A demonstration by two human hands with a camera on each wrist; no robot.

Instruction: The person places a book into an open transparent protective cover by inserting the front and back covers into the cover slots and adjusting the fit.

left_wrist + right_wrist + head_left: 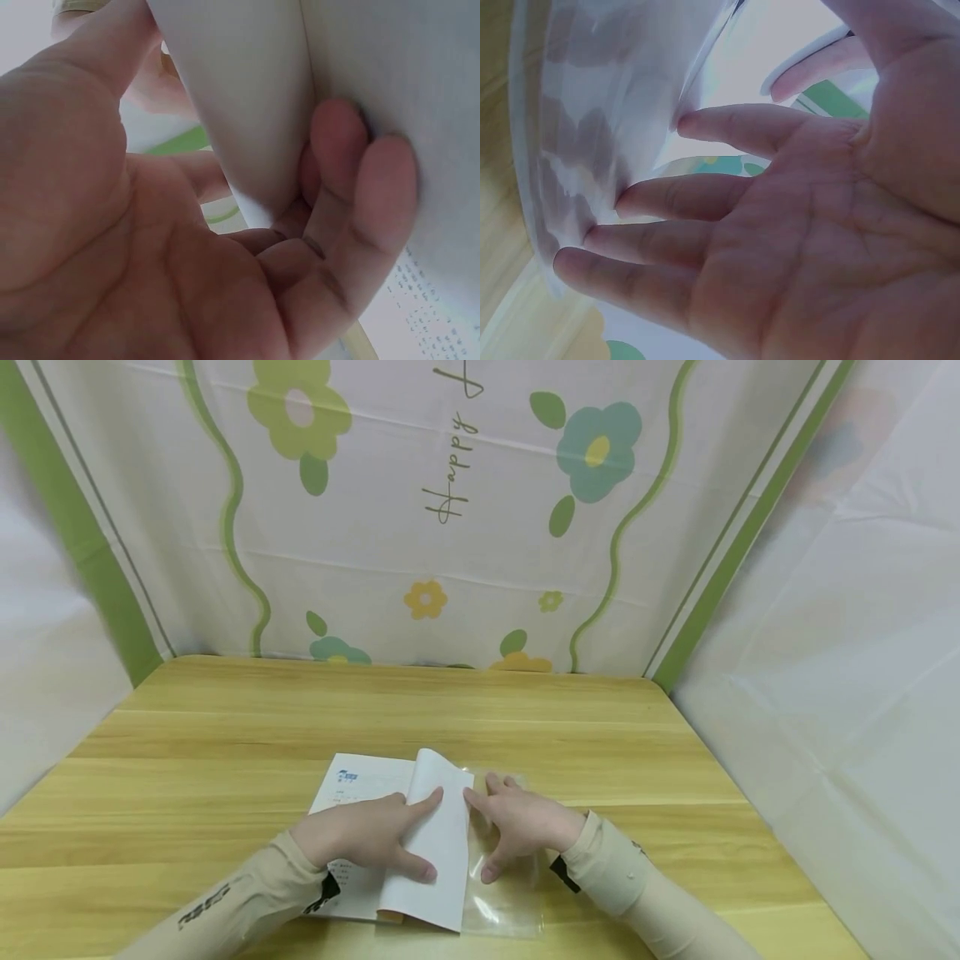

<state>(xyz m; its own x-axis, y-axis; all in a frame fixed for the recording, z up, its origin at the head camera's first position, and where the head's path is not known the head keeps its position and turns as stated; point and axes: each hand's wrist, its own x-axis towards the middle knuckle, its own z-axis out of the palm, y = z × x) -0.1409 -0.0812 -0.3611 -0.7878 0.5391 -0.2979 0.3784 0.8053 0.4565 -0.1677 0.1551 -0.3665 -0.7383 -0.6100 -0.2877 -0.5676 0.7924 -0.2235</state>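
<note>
Your book lies on the surface, a white page raised at its right side. Your left hand spreads thumb and finger over that page; your right hand, fingers spread, touches clear plastic at the book's right.

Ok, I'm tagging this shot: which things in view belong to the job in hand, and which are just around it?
In the job:
printed booklet
its raised white leaf
clear plastic
left hand, on the leaf
right hand, touching the plastic

Just around it:
wooden table
flower-printed cloth behind it
</note>
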